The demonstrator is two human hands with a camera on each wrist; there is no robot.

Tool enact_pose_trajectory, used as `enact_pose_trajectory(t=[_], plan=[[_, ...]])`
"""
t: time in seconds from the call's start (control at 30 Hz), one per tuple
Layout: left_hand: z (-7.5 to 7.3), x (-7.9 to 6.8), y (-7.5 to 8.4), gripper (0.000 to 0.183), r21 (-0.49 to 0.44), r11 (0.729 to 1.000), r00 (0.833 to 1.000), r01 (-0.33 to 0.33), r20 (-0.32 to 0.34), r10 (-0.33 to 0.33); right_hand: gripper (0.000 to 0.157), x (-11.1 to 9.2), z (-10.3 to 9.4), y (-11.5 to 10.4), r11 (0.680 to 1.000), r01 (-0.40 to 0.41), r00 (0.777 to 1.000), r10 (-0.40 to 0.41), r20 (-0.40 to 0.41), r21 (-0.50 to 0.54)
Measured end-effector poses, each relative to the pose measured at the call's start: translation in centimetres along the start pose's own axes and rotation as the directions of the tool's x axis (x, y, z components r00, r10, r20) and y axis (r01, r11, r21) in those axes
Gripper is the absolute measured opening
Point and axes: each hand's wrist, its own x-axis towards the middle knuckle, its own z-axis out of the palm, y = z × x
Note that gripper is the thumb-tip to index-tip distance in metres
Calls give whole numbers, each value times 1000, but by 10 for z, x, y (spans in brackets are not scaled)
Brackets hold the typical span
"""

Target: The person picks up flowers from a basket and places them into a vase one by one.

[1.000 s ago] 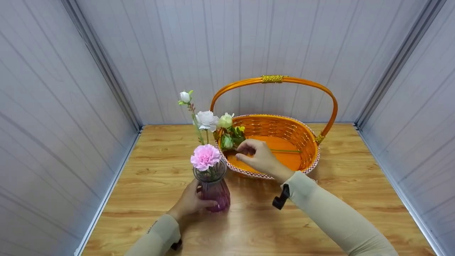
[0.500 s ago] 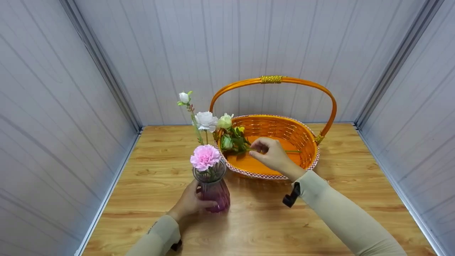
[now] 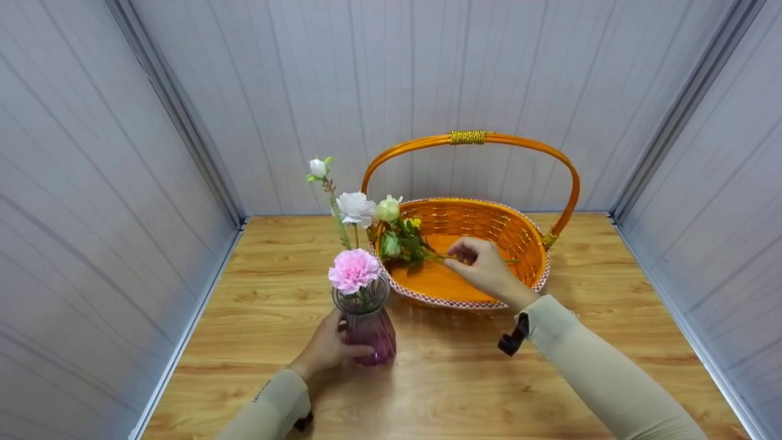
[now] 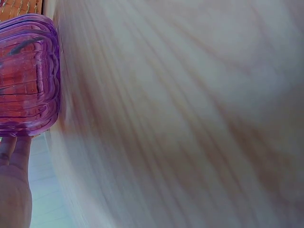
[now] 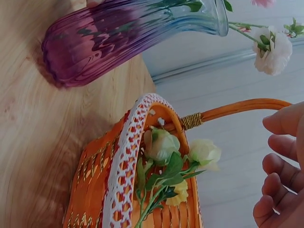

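Observation:
My left hand (image 3: pixel 327 348) grips the glass vase (image 3: pixel 372 333), clear at the lip and purple below, which stands on the table. Rising from it are a pink carnation (image 3: pixel 354 271), a white flower (image 3: pixel 356 208) and a stem with a white bud (image 3: pixel 317 168). Over the orange basket (image 3: pixel 470 215), my right hand (image 3: pixel 482 269) hovers with loosely bent fingers near the green stems (image 3: pixel 435 255). In the right wrist view its fingers (image 5: pixel 275 161) hold nothing. A pale rose (image 3: pixel 388 209), a greenish bud (image 3: pixel 390 244) and a yellow flower (image 3: pixel 416 223) lie at the basket's left end.
The basket's tall arched handle (image 3: pixel 467 137) stands up over its middle. Grey panel walls (image 3: pixel 293 98) enclose the wooden table (image 3: pixel 263 281) at the back and on both sides.
My right hand has drawn to the right over the basket, away from the flower heads and along the stems. The left hand and the vase stay where they were.

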Motion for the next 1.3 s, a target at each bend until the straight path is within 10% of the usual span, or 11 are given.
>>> enact_pose_trajectory(t=[0.73,1.3], plan=[[0,0,-1,96,-53,999,1000,-5,18,6,17,-11,-25,44,996,-71,997,70,-19,-54],[0,-2,0,96,-41,999,1000,15,13,-14,45,-2,-35,84,985,-145,979,157,129,-95]])
